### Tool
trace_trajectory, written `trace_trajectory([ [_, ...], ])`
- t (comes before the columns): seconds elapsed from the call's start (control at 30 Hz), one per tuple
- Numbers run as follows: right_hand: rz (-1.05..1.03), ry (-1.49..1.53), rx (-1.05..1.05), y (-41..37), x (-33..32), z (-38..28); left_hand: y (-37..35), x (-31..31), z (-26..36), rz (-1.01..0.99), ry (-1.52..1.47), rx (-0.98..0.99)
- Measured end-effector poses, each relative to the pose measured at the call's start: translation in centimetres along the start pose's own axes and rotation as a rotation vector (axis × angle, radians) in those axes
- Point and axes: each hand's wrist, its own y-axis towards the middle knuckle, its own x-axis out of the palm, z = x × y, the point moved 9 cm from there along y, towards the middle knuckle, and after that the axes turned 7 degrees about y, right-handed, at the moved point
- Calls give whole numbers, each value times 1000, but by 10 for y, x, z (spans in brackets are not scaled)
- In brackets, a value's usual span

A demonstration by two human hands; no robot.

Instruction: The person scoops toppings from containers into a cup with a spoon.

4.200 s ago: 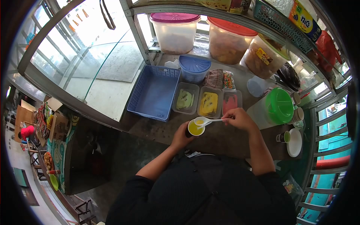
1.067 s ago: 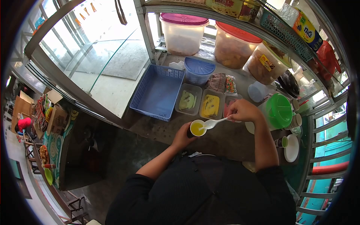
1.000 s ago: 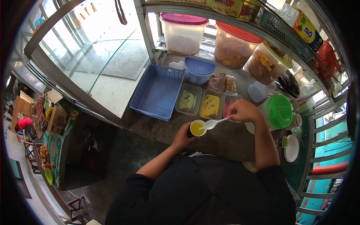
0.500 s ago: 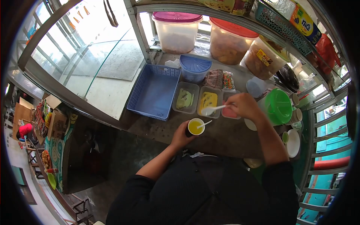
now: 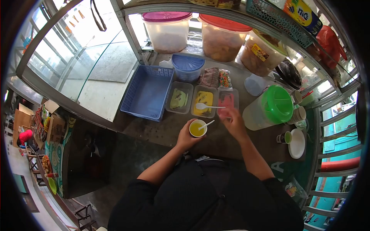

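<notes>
My left hand (image 5: 186, 137) is wrapped round a small paper cup (image 5: 197, 134) of yellow liquid. A small white plastic spoon (image 5: 206, 124) leans in the cup. A larger white spoon (image 5: 208, 106) lies across the clear tub of yellow food (image 5: 203, 96), its handle reaching over the tub of pink food (image 5: 227, 99). My right hand (image 5: 233, 122) is just below the end of that handle, with its fingers apart and seemingly off it. On the left of the yellow tub stands a tub of pale green food (image 5: 179, 99).
A blue basket (image 5: 148, 92) and a blue-lidded tub (image 5: 187, 68) stand left of and behind the tubs. To the right are a green-lidded pitcher (image 5: 269, 107), a paper cup (image 5: 284, 137) and white plates (image 5: 296, 143). Large lidded containers (image 5: 223, 40) line the back.
My right hand has come down and left, and the larger spoon it held now rests across the tubs. My left hand still holds the cup. The view has shifted slightly.
</notes>
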Motion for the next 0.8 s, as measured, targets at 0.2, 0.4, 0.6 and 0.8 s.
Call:
trace_trajectory([
  [0.2, -283, 563, 121, -57, 3, 5, -1, 66, 50, -142, -57, 117],
  [0.4, -272, 45, -380, -61, -85, -34, -7, 127, 83, -163, -139, 166],
  [0.6, -614, -160, -513, -76, -127, -31, -13, 168, 131, -268, -71, 236],
  [0.8, -781, -24, -363, -73, -166, -18, -24, 190, 175, -346, 5, 261],
])
